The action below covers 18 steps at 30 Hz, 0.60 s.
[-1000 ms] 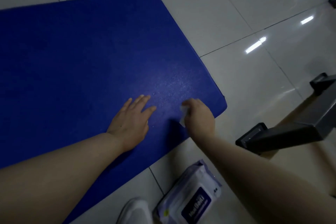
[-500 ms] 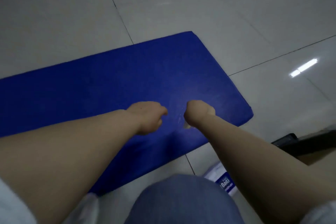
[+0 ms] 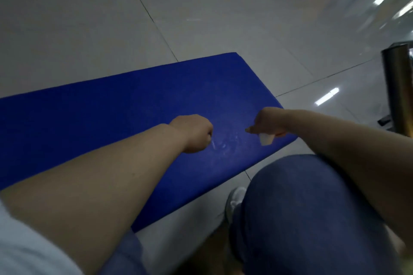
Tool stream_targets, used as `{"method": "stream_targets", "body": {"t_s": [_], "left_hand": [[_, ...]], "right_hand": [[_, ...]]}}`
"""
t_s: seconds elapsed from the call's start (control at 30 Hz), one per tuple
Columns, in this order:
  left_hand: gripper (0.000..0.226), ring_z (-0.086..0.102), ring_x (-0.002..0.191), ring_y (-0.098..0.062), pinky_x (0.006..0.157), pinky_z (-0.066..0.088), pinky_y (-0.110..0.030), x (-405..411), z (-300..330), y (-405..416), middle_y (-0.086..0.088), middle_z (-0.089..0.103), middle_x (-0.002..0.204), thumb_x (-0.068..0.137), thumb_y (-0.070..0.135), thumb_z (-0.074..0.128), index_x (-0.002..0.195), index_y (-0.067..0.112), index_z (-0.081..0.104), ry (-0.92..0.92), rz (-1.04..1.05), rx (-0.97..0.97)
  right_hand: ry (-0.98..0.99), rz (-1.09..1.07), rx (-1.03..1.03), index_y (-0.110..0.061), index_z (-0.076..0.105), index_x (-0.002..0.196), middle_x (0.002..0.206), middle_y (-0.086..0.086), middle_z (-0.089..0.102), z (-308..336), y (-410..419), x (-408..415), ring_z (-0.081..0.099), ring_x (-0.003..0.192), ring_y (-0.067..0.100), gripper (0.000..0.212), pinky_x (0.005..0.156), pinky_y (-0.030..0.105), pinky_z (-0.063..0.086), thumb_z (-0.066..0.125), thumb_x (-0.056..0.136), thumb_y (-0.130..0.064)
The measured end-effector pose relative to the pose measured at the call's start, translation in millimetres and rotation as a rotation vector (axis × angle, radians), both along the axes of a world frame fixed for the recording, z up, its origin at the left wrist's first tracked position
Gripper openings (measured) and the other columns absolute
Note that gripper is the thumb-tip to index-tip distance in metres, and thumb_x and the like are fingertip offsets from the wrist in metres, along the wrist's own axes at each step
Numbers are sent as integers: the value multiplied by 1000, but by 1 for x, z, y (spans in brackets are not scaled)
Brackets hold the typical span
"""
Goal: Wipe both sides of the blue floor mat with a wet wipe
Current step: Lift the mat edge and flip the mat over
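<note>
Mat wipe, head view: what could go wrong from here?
1. The right hand pinches only a small wad of wipe; it may slip out.
2. The mat lies on glossy tile and could slide when pushed.
3. The left hand is curled, not pressed flat, so it may not steady the mat.

Your mat [image 3: 125,105] lies on the floor [image 3: 223,24] ahead; your left hand [image 3: 194,132] sits left of your right hand [image 3: 269,121] (both over its near-right end), your knee [image 3: 301,196] nearer you.
</note>
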State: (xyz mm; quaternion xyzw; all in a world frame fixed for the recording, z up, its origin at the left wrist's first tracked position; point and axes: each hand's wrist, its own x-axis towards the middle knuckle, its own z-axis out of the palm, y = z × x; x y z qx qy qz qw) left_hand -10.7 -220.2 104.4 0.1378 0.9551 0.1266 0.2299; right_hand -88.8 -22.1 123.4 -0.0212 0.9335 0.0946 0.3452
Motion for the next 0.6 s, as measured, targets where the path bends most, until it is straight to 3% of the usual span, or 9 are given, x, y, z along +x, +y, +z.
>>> {"method": "stream_targets", "body": {"t_s": [0.1,0.2,0.27,0.33,0.37,0.43,0.47,0.53,0.6], "left_hand": [[30,58,100,-22,84,51,-39,14,-6,-30,0,62,114,97,20,38,112,17,64,-1,19,5],[32,58,103,-20,87,50,-41,23,-22,-59,3,62,118,97,21,36,114,19,63,-18,66,17],[33,56,107,-17,91,49,-39,28,-35,-83,6,60,122,98,22,35,117,23,62,-59,119,8],[33,54,110,-14,93,47,-37,32,-45,-110,8,58,126,99,23,35,120,25,60,-103,185,-21],[33,54,110,-13,94,47,-36,34,-50,-123,9,57,126,99,23,35,121,26,60,-112,213,-40],[34,54,110,-12,93,47,-36,37,-63,-145,9,58,127,99,25,35,122,28,60,-118,264,-66],[34,54,110,-11,94,46,-34,38,-71,-152,10,57,127,99,25,35,122,29,59,-131,279,-74],[34,52,113,-9,95,45,-30,41,-85,-160,12,55,130,100,25,35,125,30,57,-194,272,-95],[35,50,115,-7,95,43,-27,41,-100,-163,13,53,133,100,25,33,127,31,56,-259,259,-106]], "right_hand": [[55,-69,-61,-8,49,72,72,11,52,-6,-13,11,48,59,22,55,62,30,40,45,92,-59],[-2,-57,-44,-13,48,70,67,7,51,-43,-15,24,48,54,18,51,57,28,41,54,86,-62],[-145,-54,9,-13,57,90,81,7,58,-78,-13,37,57,67,20,34,60,27,47,58,89,-47],[-193,-36,45,-9,54,120,110,10,58,-109,-9,51,58,94,25,31,79,31,50,51,95,-26],[-221,-152,30,-6,49,130,116,12,56,-125,-6,57,58,93,24,36,79,31,50,48,96,-18],[-237,-273,-30,2,49,129,100,14,60,-154,5,65,58,75,21,35,65,25,51,47,96,-9],[-200,-264,-46,4,51,126,99,16,60,-168,12,67,60,80,25,33,68,26,50,47,96,-8],[-148,-219,-35,0,53,124,116,14,59,-194,26,71,58,103,28,32,85,29,46,46,100,-19],[-138,-153,11,-7,56,118,113,6,59,-206,29,77,57,100,21,35,83,29,43,44,100,-34]]}}
